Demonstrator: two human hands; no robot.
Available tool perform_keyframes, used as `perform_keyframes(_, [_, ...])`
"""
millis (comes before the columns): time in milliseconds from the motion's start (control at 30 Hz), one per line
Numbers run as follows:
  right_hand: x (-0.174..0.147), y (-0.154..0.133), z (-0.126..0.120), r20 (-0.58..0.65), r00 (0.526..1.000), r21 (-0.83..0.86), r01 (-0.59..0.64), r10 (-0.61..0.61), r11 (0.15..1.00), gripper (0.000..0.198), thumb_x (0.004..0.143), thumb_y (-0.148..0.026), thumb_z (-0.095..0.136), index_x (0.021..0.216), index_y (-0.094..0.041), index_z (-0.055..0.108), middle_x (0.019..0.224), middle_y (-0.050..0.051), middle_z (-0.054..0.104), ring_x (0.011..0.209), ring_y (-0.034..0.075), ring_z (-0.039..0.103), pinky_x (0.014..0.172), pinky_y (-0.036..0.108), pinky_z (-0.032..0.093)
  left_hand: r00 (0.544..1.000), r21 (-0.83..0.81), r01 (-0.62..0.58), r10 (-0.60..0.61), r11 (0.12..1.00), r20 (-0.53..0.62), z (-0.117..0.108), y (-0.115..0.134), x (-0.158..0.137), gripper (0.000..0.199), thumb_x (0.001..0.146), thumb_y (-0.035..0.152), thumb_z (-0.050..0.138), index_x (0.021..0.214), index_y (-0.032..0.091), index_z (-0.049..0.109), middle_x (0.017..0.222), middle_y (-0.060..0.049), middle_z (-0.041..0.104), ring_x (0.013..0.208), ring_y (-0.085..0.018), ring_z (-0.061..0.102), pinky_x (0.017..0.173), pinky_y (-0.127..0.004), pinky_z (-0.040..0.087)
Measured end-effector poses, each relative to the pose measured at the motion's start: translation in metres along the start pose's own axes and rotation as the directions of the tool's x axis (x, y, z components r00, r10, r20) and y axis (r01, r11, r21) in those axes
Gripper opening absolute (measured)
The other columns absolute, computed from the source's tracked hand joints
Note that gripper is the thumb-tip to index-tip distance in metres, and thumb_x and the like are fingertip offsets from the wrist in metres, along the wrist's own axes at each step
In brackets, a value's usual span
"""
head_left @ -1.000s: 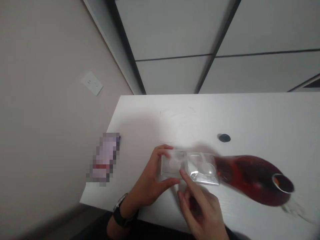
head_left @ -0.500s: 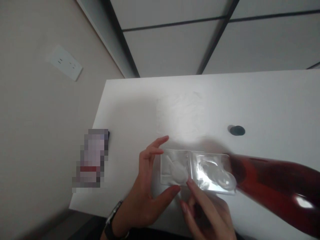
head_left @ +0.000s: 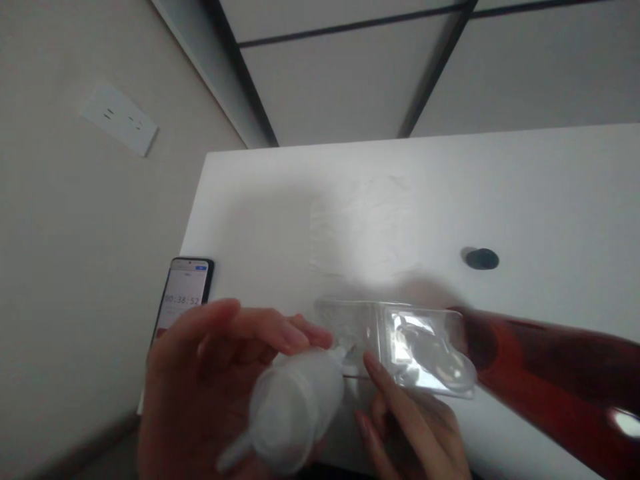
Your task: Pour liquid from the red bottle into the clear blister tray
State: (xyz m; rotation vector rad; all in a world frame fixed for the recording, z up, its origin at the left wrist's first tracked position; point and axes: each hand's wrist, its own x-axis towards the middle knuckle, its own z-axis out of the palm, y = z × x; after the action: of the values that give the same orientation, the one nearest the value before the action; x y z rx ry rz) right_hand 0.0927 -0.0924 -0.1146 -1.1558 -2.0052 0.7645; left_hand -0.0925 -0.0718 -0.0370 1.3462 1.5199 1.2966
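Close to the camera, my left hand (head_left: 200,387) is closed around a frosted white bulb-shaped plastic piece (head_left: 287,413) with a narrow stem. The stem points down and left; a thinner tip points up and right. My right hand (head_left: 413,433) has its index fingertip on the near edge of a clear plastic clamshell pack (head_left: 425,350), while its other fingers curl below that edge. The clamshell lies unfolded, with a hinge line down its middle. Its right half keeps a rounded, shiny moulded hollow. The white piece and my left fingers partly cover its left half.
A large red glossy object (head_left: 565,373) lies at the right, against the pack. A small dark oval (head_left: 483,259) sits on the white table (head_left: 550,193). A thin clear sheet (head_left: 365,227) lies beyond the pack. At the left edge is a phone (head_left: 187,283) showing a timer.
My left hand has come up and left toward the camera, carrying the white bulb-shaped piece out of the clamshell's left half. My right hand has stayed at the pack's near edge.
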Motion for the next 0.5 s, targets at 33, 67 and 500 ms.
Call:
perform_keyframes(33, [0.001,0.0,-0.001,0.006,1.0,0.001,-0.001,0.001,1.0,0.069,0.112,-0.023,0.043,0.175,-0.027,0.014,0.068,-0.003,0.074,0.044,0.014,0.066,0.049,0.025,0.061,0.999,-0.044,-0.005,0.003,0.999,-0.048,-0.001,0.005,0.005,0.06,0.095,0.05,0.079,0.148,0.05,0.052,0.1,0.002,0.073,0.091,-0.022,0.078,0.082,-0.037,0.073])
perform_keyframes(67, [0.001,0.0,-0.001,0.004,1.0,0.003,0.002,-0.002,1.0,0.069,0.112,-0.022,0.043,0.175,-0.027,0.014,0.067,-0.003,0.073,0.044,0.014,0.066,0.049,0.025,0.061,0.995,-0.079,-0.006,-0.001,0.997,-0.096,-0.001,0.008,0.011,0.057,0.093,0.048,0.082,0.144,0.047,0.057,0.102,0.002,0.074,0.091,-0.022,0.078,0.079,-0.035,0.072])
perform_keyframes(500, [-0.016,0.012,0.021,-0.109,0.993,-0.102,0.022,-0.033,0.995,0.069,0.108,-0.023,0.041,0.174,-0.023,0.019,0.05,-0.006,0.061,0.028,0.014,0.049,0.034,0.027,0.044,0.99,0.222,0.08,-0.104,0.972,0.096,0.022,-0.073,0.132,0.037,0.092,0.034,0.076,0.127,0.023,0.071,0.107,-0.004,0.078,0.103,-0.02,0.073,0.095,-0.035,0.058])
